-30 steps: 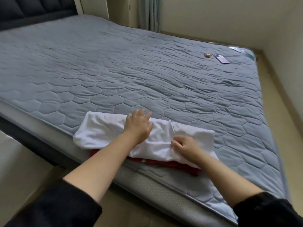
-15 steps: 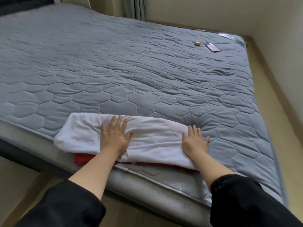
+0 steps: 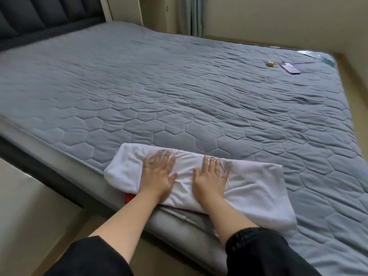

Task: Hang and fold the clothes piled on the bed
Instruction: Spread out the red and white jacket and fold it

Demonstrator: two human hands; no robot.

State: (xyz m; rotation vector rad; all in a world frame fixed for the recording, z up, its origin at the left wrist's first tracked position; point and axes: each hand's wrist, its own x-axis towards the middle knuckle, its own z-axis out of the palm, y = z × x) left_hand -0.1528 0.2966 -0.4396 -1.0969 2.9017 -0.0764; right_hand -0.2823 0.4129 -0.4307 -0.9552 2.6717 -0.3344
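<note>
White garment (image 3: 254,182) over red garment (image 3: 129,198), left hand (image 3: 157,176) & right hand (image 3: 210,179) spread flat on top; phone (image 3: 289,68), trinket (image 3: 269,63) far off.

This is a bedroom in a home. A wide bed (image 3: 139,80) in grey-blue quilting fills most of the room. A dark padded headboard (image 3: 39,14) stands at the bed's head end. A curtain (image 3: 196,15) hangs beyond its far side between plain beige walls (image 3: 278,14). A phone (image 3: 289,68) lies on the bed near its far foot corner.

Single head-worn view looks forward and down, close over the bed (image 3: 179,96) edge
</note>
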